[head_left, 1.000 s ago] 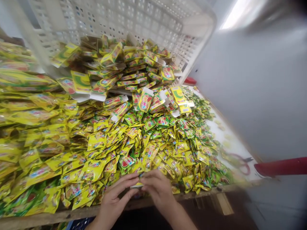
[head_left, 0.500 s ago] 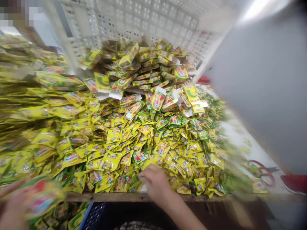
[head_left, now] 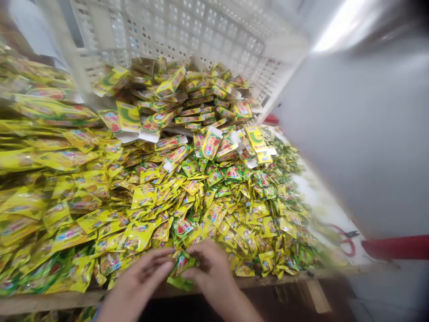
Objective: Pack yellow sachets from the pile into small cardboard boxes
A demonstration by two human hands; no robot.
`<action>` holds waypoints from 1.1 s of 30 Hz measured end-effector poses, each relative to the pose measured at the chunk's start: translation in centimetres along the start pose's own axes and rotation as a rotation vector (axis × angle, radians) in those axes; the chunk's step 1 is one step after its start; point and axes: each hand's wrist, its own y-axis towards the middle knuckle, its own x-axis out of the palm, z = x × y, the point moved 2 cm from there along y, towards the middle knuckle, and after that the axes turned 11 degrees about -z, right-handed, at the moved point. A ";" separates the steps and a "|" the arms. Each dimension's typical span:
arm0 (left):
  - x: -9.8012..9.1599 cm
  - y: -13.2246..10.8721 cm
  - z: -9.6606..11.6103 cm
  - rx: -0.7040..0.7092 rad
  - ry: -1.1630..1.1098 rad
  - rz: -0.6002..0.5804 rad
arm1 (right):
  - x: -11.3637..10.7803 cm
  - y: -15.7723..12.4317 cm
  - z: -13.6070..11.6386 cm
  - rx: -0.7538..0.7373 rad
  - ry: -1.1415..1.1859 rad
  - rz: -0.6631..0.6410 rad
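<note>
head view | green packet sits between both hands, by the surface's near edge | right hand pinches its right side; left hand curls narrow at its left, blur hiding whether it grips | probably light, soft, slick-skinned, easily creased; best pinched gently at opposite edges

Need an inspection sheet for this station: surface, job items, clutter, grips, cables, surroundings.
Surface: white top shows at right, mostly covered by packets; wooden front edge.
Job items: green packet between the hands; yellow and green packets heaped beyond.
Clutter: printed cartons, some with flaps open, in and before a white perforated crate; red-handled scissors at right.
Grips: left hand and right hand at the green packet; blur hides how firmly.
Cables: nothing seen.
Surroundings: grey wall; unidentified red object at right.
</note>
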 end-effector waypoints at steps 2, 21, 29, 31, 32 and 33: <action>4.2 2.0 0.4 -0.103 -0.234 -0.172 | -1.6 -0.7 -1.2 -0.132 -0.064 -0.023; 11.2 10.2 -0.1 -0.242 -0.355 -0.199 | -9.7 8.7 2.8 -0.003 -0.497 0.147; 11.2 7.6 1.2 -0.076 -0.268 -0.121 | -9.4 3.2 2.1 0.015 -0.210 0.002; 10.7 6.8 2.0 -0.035 -0.211 -0.214 | -9.2 2.5 2.4 -0.019 -0.215 -0.042; 10.1 6.6 2.7 0.003 -0.152 -0.247 | -9.0 2.3 2.4 -0.046 -0.236 -0.024; 9.1 6.5 3.7 0.056 -0.069 -0.255 | -8.8 2.1 2.5 -0.061 -0.255 0.017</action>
